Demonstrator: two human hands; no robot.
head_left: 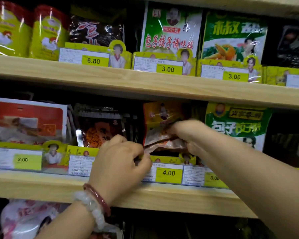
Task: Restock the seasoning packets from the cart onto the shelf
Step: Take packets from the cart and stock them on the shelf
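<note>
An orange and red seasoning packet [160,133] stands in the middle shelf [41,183] slot above the 4.00 price tag [168,173]. My left hand [119,163], with two bracelets on its wrist, pinches the packet's lower left corner. My right hand [188,133] grips the packet's right side, its fingers curled over the front. More orange packets stand behind it in the same slot. The cart is out of view.
Neighbouring slots hold a dark packet [100,128] on the left and a green packet [236,126] on the right. The upper shelf [145,80] carries yellow canisters [10,31] and green packets [171,30]. Bagged goods [28,219] sit below the middle shelf.
</note>
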